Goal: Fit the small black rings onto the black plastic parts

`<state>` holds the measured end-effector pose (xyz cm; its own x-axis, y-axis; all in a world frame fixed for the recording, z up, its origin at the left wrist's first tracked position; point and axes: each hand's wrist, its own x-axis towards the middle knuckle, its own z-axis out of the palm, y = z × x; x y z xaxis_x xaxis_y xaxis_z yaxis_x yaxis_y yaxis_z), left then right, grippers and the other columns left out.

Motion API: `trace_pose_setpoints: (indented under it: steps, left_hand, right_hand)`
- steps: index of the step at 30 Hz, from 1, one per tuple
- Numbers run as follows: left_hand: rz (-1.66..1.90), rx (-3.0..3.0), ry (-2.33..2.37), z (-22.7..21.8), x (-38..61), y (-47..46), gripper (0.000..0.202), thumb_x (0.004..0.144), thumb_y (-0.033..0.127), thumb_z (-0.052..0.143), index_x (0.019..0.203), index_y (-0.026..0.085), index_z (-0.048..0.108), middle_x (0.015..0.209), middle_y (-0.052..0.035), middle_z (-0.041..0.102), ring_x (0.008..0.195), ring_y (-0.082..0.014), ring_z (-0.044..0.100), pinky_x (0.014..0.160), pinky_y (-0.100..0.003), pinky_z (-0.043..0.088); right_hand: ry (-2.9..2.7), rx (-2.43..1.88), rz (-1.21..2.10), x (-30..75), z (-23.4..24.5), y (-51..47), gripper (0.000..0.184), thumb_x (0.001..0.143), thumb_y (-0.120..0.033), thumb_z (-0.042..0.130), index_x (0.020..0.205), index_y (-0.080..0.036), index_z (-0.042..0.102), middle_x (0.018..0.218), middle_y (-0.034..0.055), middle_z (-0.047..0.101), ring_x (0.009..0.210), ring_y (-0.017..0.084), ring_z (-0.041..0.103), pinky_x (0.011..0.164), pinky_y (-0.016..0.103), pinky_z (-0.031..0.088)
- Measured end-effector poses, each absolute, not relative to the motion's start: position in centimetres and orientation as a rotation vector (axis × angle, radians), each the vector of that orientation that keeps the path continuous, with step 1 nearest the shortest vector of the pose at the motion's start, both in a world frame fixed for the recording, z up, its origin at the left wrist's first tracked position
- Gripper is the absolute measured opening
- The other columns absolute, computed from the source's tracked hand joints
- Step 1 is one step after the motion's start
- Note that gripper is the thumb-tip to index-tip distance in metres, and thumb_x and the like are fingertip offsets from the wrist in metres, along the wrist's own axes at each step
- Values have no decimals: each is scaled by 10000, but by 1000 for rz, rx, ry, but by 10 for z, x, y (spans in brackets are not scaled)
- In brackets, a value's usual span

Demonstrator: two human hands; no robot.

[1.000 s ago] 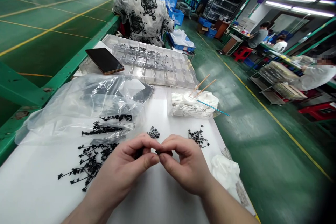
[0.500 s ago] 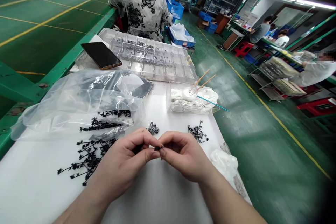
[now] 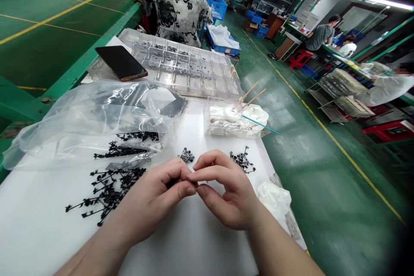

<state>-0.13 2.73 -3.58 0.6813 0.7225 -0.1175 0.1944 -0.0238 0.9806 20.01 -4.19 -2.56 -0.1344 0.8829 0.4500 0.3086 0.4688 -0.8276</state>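
My left hand and my right hand meet fingertip to fingertip low over the white table. Both pinch a small black plastic piece between them; it is almost fully hidden by the fingers. Just beyond the fingertips lies a small heap of black round parts. Black plastic sprues lie scattered left of my left hand. A smaller sprue cluster lies beyond my right hand.
A clear plastic bag with more sprues lies at left. A clear compartment tray and a dark phone sit further back. A clear box holds white cloth and sticks. A person in a flowered shirt sits beyond.
My hands have stayed pressed together, with the right fingers shifting over the small piece. The view has tipped down a little.
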Motion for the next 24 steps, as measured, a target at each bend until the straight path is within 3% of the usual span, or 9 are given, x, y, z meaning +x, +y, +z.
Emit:
trace_pose_setpoints:
  steps: [6,10,18,21,24]
  left_hand:
    - [444,1529,786,-37,-2,25,328,977,465,704,750,237,639,781,19,578,747,-186,528,694,-298,381]
    - [472,1524,809,-35,0,23,327,1014,511,668,816,250,674,817,14,601,780,-194,552,724,-293,404]
    - [460,1451,788,-35,3,23,325,1039,550,642,905,268,732,864,-3,638,843,-214,579,762,-285,439]
    - [483,1448,806,-36,4,22,320,1022,540,664,877,261,721,847,-5,641,830,-217,574,766,-288,437]
    - [573,1401,913,-35,6,18,342,971,563,707,832,251,704,816,-6,624,793,-216,546,737,-291,418]
  right_hand:
    - [-1690,-1060,654,202,-25,-41,228,1001,-117,660,1145,-256,771,1020,60,710,922,169,715,821,306,626]
    - [-1751,-1076,503,205,-25,-41,302,1029,-80,572,1197,-250,756,1012,71,719,928,176,716,800,310,630]
    - [-1777,-1054,462,204,-28,-39,349,1014,-56,573,1220,-259,768,1007,71,711,927,174,710,793,298,627]
    - [-1710,-1111,458,210,-27,-40,298,1007,-132,643,1246,-267,760,1063,76,725,945,188,709,804,317,618]
    - [-1236,-1314,282,236,-29,-37,180,1017,-236,671,1178,-269,745,1001,39,710,858,164,671,749,296,571]
